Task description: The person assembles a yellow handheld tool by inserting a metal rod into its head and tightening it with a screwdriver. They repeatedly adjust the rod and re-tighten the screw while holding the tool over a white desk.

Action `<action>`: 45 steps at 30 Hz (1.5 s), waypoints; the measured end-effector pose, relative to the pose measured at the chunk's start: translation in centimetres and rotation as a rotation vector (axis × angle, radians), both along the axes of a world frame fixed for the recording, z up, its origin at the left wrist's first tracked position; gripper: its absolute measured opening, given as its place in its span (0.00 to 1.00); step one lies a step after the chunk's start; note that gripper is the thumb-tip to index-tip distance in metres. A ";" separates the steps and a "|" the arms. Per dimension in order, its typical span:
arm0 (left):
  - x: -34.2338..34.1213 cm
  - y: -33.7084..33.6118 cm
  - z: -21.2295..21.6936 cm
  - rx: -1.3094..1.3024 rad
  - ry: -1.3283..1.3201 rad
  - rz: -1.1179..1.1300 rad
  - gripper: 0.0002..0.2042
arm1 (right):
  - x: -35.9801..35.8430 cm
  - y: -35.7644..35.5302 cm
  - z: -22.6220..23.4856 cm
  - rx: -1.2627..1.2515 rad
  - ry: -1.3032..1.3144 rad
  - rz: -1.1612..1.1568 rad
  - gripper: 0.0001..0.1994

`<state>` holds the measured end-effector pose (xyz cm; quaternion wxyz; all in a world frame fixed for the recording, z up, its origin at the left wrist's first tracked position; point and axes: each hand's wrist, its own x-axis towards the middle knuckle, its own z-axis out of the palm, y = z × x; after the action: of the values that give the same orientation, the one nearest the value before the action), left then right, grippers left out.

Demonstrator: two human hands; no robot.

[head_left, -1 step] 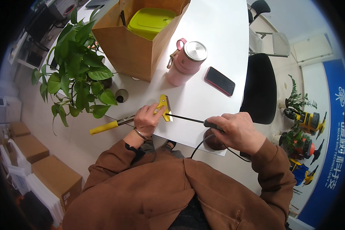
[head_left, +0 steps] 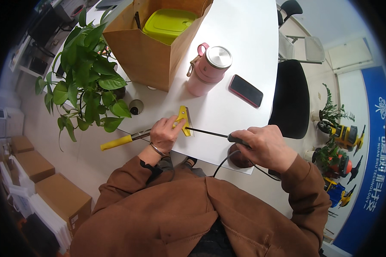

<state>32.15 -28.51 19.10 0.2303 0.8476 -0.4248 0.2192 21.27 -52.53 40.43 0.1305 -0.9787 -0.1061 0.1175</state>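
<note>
My left hand is closed around a scraper just below its head. The scraper has a yellow grip, a metal shaft and a yellow head with a thin blade, and lies across the table's near edge. My right hand grips the dark handle of a screwdriver. Its long thin shaft points left, and the tip meets the scraper's head beside my left fingers. Whether the tip sits in a screw is too small to tell. Under my right hand is a dark brown rounded object, partly covered, with a black cable nearby.
Beyond my hands on the white table stand a pink bottle and a paper bag holding a green-lidded box. A phone lies to the right, near a black chair. A leafy plant spreads at left.
</note>
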 end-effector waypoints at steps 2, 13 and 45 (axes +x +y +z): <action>-0.1 -0.1 0.1 0.002 0.019 -0.006 0.19 | 0.5 0.4 0.5 -0.096 0.056 0.006 0.13; -0.4 -0.4 -0.4 0.032 0.109 -0.028 0.18 | 3.0 4.2 2.2 -0.189 0.158 0.153 0.04; 2.1 -0.6 1.6 -0.573 1.558 -0.133 0.09 | -6.3 4.1 -5.8 0.906 0.206 -0.830 0.13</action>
<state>34.30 -29.14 20.67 0.6778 0.6382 -0.1209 -0.3445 14.95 -48.44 34.60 0.5772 -0.7694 0.2570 0.0943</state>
